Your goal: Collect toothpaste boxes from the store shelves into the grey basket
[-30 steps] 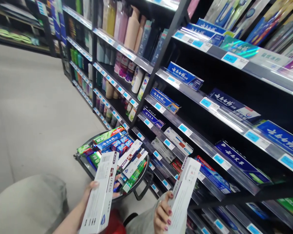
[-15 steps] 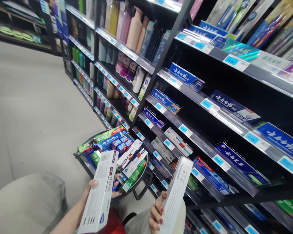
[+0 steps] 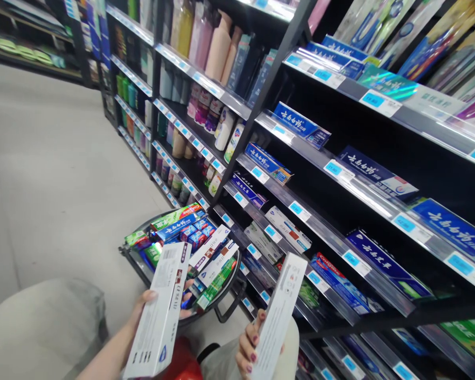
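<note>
The left hand has its fingers clenched round a long, flat white cardboard carton, held low in front of a round black basket packed with glossy toothpaste boxes. The right hand grips a second slim white carton, tilted beside the black metal shelf.

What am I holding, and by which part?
Left hand grips a white toothpaste box around its middle; right hand grips a second box near its lower end.
</note>
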{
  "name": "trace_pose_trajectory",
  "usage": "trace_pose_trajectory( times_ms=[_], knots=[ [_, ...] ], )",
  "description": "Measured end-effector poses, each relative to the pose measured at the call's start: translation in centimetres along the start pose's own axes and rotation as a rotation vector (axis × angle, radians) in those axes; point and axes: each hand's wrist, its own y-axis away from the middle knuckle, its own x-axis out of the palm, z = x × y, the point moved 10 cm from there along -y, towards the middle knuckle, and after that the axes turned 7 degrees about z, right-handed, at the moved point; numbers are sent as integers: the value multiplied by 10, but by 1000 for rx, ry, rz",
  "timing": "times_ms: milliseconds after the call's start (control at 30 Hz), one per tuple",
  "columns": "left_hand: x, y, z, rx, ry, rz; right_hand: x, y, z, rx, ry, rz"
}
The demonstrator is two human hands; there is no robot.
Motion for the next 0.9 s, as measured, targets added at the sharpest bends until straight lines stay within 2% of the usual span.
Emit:
trace_pose_trajectory(
  times_ms=[100,167,233,300,367,433,500,567,633,733,767,833,900],
  knots=[
    [1,-2,-1,3,-5,18,6,4,1,75,217,-119],
    [9,-6,-2,7,-10,58,10,6,21,43,568,-246],
    [21,-13,-2,9,-27,116,25,8,52,-101,1041,-354],
    [33,-19,0,0,-40,162,54,7,67,-269,1497,-319],
    [40,-22,1,17,-29,188,79,4,57,-387,1817,-167],
    [42,-22,-2,57,-6,187,87,2,40,-430,1981,-77],
    [39,-21,-3,70,-7,171,80,-3,35,-393,1996,-173],
    [34,-18,-4,47,-23,135,57,-8,42,-292,1848,-400],
    [30,-16,-7,44,-33,104,20,-16,43,-98,1512,-567],
    [26,-12,-15,78,-32,59,-36,-34,8,271,865,-584],
    [24,-11,-17,89,-32,49,-46,-41,-1,336,767,-569],
    [21,-9,-20,107,-31,37,-62,-58,-2,359,833,-551],
    [17,-9,-21,105,-46,53,-69,-81,2,313,1048,-518]
  ],
)
